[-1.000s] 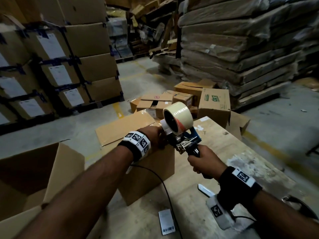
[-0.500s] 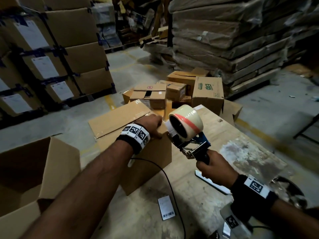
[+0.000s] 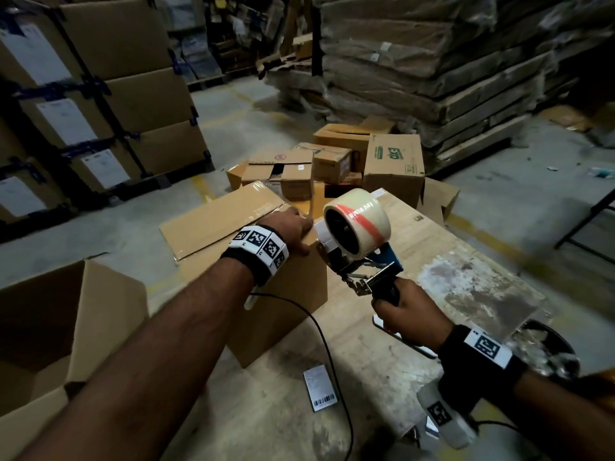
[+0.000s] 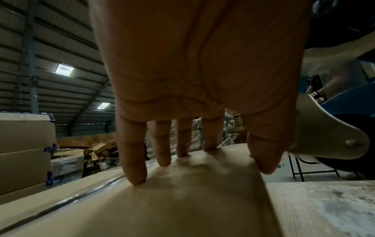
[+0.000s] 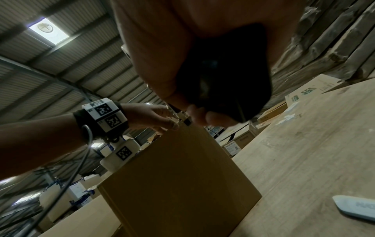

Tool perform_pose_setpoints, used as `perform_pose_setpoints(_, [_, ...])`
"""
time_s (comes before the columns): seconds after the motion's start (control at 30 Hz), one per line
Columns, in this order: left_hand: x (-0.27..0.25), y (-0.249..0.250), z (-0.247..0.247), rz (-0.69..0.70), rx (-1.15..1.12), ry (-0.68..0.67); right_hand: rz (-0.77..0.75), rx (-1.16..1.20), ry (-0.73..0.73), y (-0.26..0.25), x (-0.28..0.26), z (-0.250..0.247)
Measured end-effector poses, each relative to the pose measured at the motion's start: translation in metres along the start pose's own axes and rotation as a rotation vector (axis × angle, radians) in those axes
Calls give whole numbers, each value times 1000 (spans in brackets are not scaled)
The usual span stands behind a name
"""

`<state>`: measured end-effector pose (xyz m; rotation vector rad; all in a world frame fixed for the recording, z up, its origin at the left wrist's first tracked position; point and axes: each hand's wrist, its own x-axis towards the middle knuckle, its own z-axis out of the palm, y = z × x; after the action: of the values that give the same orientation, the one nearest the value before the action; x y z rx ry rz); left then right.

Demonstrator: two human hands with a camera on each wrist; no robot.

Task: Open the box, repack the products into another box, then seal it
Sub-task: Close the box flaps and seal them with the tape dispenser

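Note:
A closed brown cardboard box [image 3: 293, 294] stands on the wooden table [image 3: 466, 287], with clear tape along its top seam [image 4: 85, 194]. My left hand [image 3: 294, 227] presses straight fingers [image 4: 134, 160] on the box top near its right edge. My right hand [image 3: 404, 314] grips the black handle [image 5: 223, 77] of a blue tape dispenser [image 3: 357, 237] carrying a cream tape roll [image 3: 362, 224]. The dispenser's front end sits at the box's top right edge, close to the left thumb. An open empty cardboard box [image 3: 66, 327] stands at the left.
A barcode label [image 3: 319, 387] and a white box cutter [image 5: 357, 206] lie on the table near me. Several small cartons [image 3: 332, 161] are piled on the floor beyond the table. Strapped cartons [image 3: 100, 94] stand at left, wrapped flat stacks [image 3: 449, 61] at right.
The right hand has drawn the tape dispenser back toward me and a little right along the box top. The left hand stays pressed on the box.

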<state>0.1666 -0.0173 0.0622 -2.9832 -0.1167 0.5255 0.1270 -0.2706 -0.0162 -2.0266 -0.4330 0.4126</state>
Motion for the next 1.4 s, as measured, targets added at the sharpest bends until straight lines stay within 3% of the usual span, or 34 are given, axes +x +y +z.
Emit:
perform_pose_setpoints(0.3, [2, 0, -4, 1, 29, -47, 10, -28, -18, 16, -18, -9])
perform_pose_setpoints(0.5, [-1, 0, 1, 5, 31, -23, 138, 54, -105, 18, -6, 2])
perform_pose_setpoints(1.0, [9, -8, 9, 46, 43, -1, 205, 215, -16, 34, 19, 51])
perform_pose_setpoints(1.13, [10, -7, 9, 47, 39, 6, 262, 278, -87, 26, 18, 47])
perform_pose_setpoints(1.27, [10, -7, 8, 38, -8, 11, 400, 615, -249, 21, 13, 41])
perform_pose_setpoints(1.4, [8, -7, 9, 20, -36, -11, 369, 543, -244, 29, 11, 22])
